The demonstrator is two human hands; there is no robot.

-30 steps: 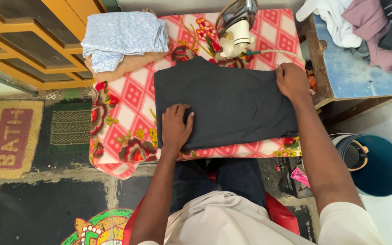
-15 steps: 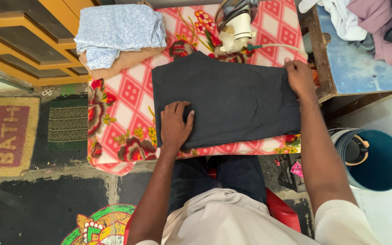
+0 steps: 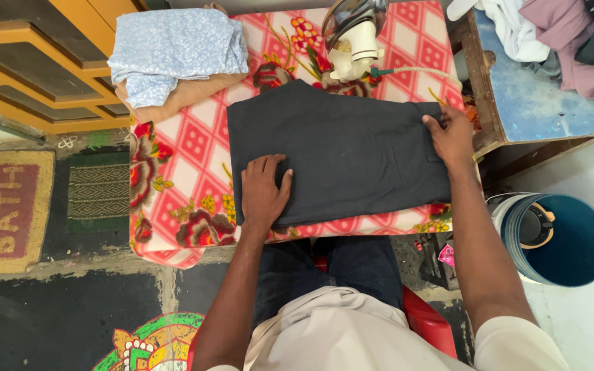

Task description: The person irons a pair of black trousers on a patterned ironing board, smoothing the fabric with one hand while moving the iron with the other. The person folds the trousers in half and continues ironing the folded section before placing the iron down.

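Observation:
A dark grey folded garment (image 3: 352, 151) lies flat on a table covered with a red, white and floral cloth (image 3: 180, 172). My left hand (image 3: 264, 189) presses palm-down on the garment's near left corner, fingers spread. My right hand (image 3: 450, 135) rests on the garment's right edge, fingers curled over the fabric there. A white and silver clothes iron (image 3: 353, 36) stands upright at the far edge of the table, just beyond the garment, with its braided cord (image 3: 417, 70) trailing to the right.
A folded light blue cloth (image 3: 173, 48) lies on a tan one (image 3: 173, 99) at the table's far left corner. A blue-topped side table (image 3: 544, 103) holds piled clothes (image 3: 558, 31). A blue bucket (image 3: 562, 240) stands at the right, yellow shelving (image 3: 29, 62) and floor mats (image 3: 8, 206) at the left.
My right hand has slid toward me along the garment's right edge. My left hand stays pressed on the near left corner. The view has shifted slightly.

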